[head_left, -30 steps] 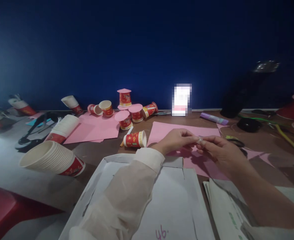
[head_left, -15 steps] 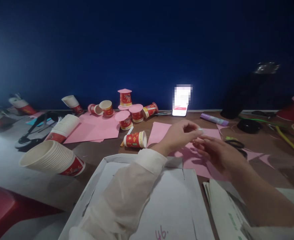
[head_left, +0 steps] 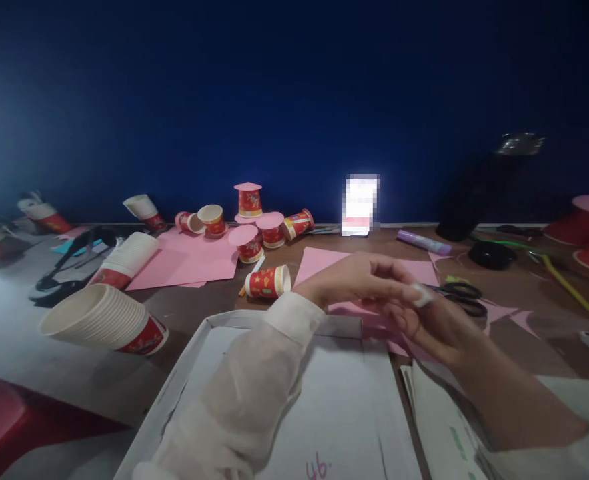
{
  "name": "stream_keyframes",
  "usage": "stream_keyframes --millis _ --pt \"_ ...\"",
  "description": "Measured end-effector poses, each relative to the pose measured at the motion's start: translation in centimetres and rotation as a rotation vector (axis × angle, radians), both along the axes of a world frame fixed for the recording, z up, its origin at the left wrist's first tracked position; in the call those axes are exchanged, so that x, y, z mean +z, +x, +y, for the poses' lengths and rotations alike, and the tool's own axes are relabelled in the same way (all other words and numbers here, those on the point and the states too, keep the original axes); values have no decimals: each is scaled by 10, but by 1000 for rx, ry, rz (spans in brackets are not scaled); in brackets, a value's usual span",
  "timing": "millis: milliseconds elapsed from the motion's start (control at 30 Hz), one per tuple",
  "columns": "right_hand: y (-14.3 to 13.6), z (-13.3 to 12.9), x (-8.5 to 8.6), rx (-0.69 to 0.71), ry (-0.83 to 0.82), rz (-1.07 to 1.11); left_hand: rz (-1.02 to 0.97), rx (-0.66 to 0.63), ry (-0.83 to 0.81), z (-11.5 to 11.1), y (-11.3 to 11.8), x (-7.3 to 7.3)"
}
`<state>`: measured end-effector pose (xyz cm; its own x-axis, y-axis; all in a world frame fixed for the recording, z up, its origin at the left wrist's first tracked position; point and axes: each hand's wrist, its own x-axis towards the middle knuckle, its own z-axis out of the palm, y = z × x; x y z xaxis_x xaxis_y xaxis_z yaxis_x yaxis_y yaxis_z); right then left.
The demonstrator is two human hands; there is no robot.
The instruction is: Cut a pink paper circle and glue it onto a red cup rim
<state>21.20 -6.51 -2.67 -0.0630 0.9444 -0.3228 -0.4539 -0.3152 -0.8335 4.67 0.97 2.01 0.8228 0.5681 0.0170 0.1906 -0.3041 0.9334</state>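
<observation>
My left hand (head_left: 361,277), coming from a white sleeve, is closed with its fingertips on a small crumpled white tissue (head_left: 423,295). It presses the tissue against the back of my right hand (head_left: 437,327), near the knuckles. My right hand holds nothing that I can see; its fingers stretch loosely to the left beneath the left hand, partly hidden. Both hands hover above sheets of pink paper (head_left: 319,262). Close by on the right lie black scissors (head_left: 459,293). A red paper cup (head_left: 269,283) rests on its side left of my hands.
In front of me is a white box lid (head_left: 334,387). Stacked paper cups (head_left: 104,317) lie at the left. Several red cups with pink discs (head_left: 249,200) stand at the back. A lit phone (head_left: 360,207) leans on the blue wall, left of a purple glue stick (head_left: 424,243).
My left hand has slid the tissue right, from the right hand's fingertips to its back. My right hand has turned slightly, and the scissors show more.
</observation>
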Motion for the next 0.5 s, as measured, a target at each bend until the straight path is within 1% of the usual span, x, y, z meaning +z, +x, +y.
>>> stream_keyframes --millis 33,67,100,133,167,233,300,400,500 --pt "0 -1 0 22 -45 26 98 85 60 2 0 -2" --pt "0 -1 0 40 -98 65 166 205 129 4 0 -4" --pt "0 -2 0 39 -140 103 199 221 155 6 1 -6" --pt "0 -2 0 29 -168 136 168 214 137 8 1 -8" --pt "0 -2 0 17 -184 165 106 218 91 10 1 -10" --pt "-1 -2 1 -6 -165 183 4 199 -29 13 0 -13" --pt "-2 -1 1 -31 -137 160 -38 209 -138 14 -1 -17" --pt "-6 0 0 -47 -114 101 -104 285 -291 14 -5 -25" --pt "-9 -2 -2 -25 -13 -15 -236 345 -414 14 -7 -35"
